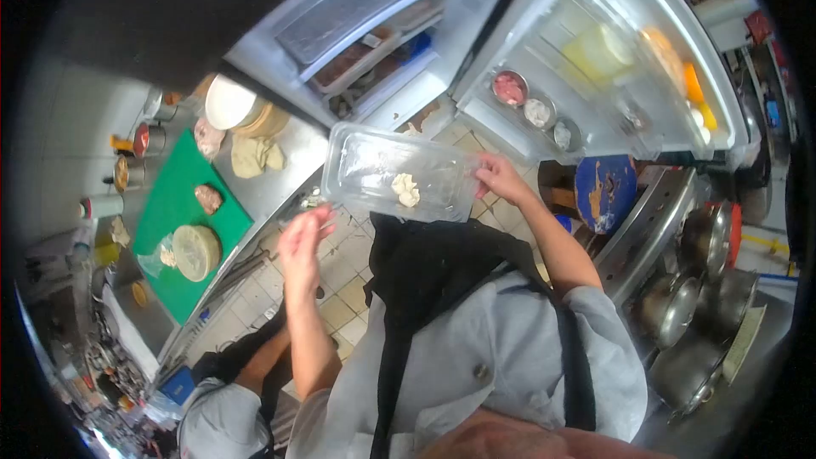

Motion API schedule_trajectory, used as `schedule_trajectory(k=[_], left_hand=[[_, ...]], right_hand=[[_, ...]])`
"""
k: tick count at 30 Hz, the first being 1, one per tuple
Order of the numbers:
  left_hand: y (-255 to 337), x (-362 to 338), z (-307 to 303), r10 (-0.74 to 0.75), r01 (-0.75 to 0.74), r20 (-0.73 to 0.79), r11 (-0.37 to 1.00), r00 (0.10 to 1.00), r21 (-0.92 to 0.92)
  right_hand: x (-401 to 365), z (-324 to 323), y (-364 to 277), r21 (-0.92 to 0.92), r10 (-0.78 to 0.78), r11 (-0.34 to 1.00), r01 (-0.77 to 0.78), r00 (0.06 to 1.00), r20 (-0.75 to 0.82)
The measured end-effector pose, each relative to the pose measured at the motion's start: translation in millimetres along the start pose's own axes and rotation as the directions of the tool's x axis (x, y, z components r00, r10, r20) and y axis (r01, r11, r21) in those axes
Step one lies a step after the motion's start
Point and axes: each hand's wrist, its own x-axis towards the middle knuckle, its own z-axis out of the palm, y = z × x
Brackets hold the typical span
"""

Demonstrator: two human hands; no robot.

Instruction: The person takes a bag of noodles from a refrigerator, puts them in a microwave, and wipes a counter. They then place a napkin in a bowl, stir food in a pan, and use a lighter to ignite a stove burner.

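Observation:
My right hand [501,178] grips the right end of a clear plastic container [357,161], which is tilted in front of my apron. A small clump of whitish pieces [406,190] lies inside it; their kind cannot be made out. Just below the container's left corner is my left hand [302,242], loosely curled with fingers apart and nothing visible in it. The open fridge [399,110] stands beyond the container, with trays and drawers inside. On its open door [544,68] are several round tubs, one with pinkish contents [510,87], and a yellowish container [599,51].
At left, a steel counter [293,140] bears a green cutting board [174,195] with a piece of meat [207,199] and a round tub [196,252]. A cloth [255,156] lies beside it. Another person [225,421] is at lower left. Metal pots [667,306] stand at right.

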Motion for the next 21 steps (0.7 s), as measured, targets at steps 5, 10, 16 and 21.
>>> schedule_trajectory(k=[5,10,16,21], left_hand=[[-87.5,44.3,154.3,-0.337,0.329,0.067,0.938,0.939,0.106],[-106.8,77.7,259.5,-0.644,0.617,0.292,0.764,0.707,0.190],[-117.3,149.4,326.6,-0.559,0.574,0.256,0.818,0.789,0.016],[-87.7,207.5,338.0,-0.569,0.577,0.174,0.817,0.804,0.006]], right_hand=[[-27.2,-116.2,48.4,0.204,-0.007,0.977,0.063,0.965,-0.262],[-17.7,-124.3,11.7,0.333,-0.019,0.932,0.140,0.940,-0.340],[30.7,-123.1,-25.9,0.308,-0.075,0.934,0.179,0.945,-0.319],[33.3,-138.5,-65.6,0.316,0.053,0.948,0.046,0.953,-0.297]])
